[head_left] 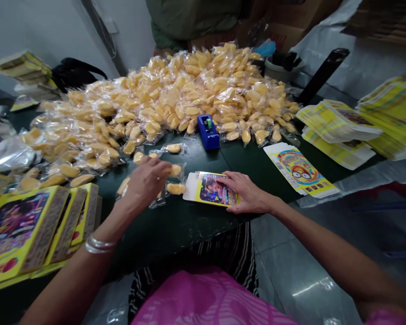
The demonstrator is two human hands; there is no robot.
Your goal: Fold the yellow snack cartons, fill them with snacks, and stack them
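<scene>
My left hand (148, 180) is over the dark green table with its fingers pinched on a pale yellow oval piece in a clear wrapper (175, 170). Several more wrapped pieces lie under and around that hand, one of them (176, 188) beside the carton's open end. My right hand (245, 193) grips a small yellow printed carton (218, 188) lying on the table. The carton's white end flap (191, 187) points left, towards my left hand. What is inside the carton is hidden.
A large heap of wrapped yellow pieces (189, 90) spreads across the back. A blue tape dispenser (208, 132) stands before it. Flat cartons (338, 122) are stacked at the right, with a single flat one (299, 171) nearer. Filled-out yellow boxes (20, 230) stand at the left.
</scene>
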